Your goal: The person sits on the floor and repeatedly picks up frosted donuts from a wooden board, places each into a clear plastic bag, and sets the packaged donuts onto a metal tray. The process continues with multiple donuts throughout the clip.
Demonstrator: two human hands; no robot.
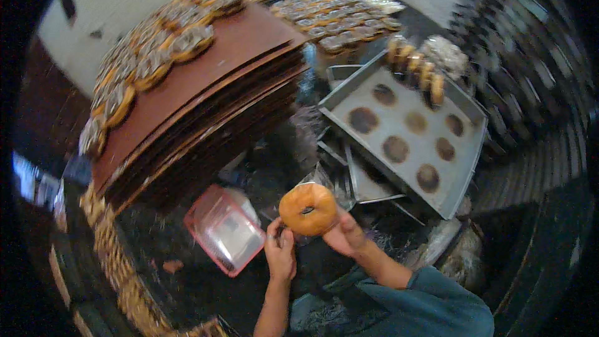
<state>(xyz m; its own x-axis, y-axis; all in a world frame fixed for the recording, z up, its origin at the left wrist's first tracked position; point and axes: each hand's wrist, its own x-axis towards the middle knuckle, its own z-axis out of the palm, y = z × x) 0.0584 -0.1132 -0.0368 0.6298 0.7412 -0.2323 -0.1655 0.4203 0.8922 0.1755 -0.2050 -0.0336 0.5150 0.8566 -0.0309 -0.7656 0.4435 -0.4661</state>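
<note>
A golden-brown, ring-shaped bread (306, 209) with a small hole in its middle is between my two hands. Its lower right side rests in my right hand (345, 235), with the thumb at its edge. At its lower left edge are the bent fingers of my left hand (281, 249); whether they grip the bread or a bag is not clear. A clear plastic bag (323, 175) shows behind the bread and partly around it. Left of my left hand lies a clear plastic container with a pink rim (227, 231).
Wrapped breads (152, 51) cover part of a stack of brown boards (234, 63) at the upper left. More wrapped rows (337, 16) lie at the top. A metal tray (407, 142) with dark round stains holds several breads (416, 68) at its far end, on other trays (369, 182).
</note>
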